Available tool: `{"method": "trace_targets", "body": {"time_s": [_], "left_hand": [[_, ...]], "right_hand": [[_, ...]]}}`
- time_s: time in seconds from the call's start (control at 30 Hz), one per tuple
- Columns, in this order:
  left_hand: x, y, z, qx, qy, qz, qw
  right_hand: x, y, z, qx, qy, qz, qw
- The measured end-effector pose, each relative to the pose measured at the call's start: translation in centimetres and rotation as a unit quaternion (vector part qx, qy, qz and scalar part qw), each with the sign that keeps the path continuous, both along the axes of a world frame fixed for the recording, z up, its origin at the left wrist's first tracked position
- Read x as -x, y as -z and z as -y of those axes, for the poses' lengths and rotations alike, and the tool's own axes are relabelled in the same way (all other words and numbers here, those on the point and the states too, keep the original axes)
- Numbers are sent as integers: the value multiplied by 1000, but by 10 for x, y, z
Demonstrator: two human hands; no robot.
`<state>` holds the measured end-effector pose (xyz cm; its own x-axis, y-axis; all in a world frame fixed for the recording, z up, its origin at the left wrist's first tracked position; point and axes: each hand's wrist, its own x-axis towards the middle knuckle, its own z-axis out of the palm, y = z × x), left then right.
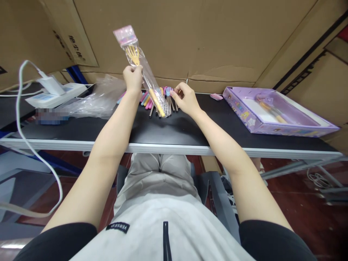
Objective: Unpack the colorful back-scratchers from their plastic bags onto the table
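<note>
My left hand is closed around a clear plastic bag, raised at a slant above the black table. Inside the bag lies a yellow back scratcher with a claw-shaped head and a yellow grip at its lower end. A pink header card tops the bag. My right hand has thumb and forefinger pinched at a blue claw-headed back scratcher. Around it lies a pile of back scratchers with metal rods and coloured grips, partly hidden behind the bag.
Empty clear bags lie left of the pile. Beyond them are a white power strip with a plugged charger and a looping white cable. At right stands a purple box holding a bagged item; pink cards lie beside it. Cardboard walls the back.
</note>
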<state>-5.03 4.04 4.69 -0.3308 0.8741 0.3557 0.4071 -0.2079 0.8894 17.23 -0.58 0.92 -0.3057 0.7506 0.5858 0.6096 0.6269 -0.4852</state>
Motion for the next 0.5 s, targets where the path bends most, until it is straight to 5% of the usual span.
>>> {"method": "trace_targets", "body": {"time_s": [0.1,0.2,0.5], "left_hand": [[-8,9,2,-1,-76,201,977],[-10,16,2,19,-68,245,967],[5,28,-13,78,23,110,991]], "right_hand": [[1,6,-5,-17,-41,55,998],[-1,12,-13,-32,-68,86,993],[-8,19,-28,-32,-35,102,994]]}}
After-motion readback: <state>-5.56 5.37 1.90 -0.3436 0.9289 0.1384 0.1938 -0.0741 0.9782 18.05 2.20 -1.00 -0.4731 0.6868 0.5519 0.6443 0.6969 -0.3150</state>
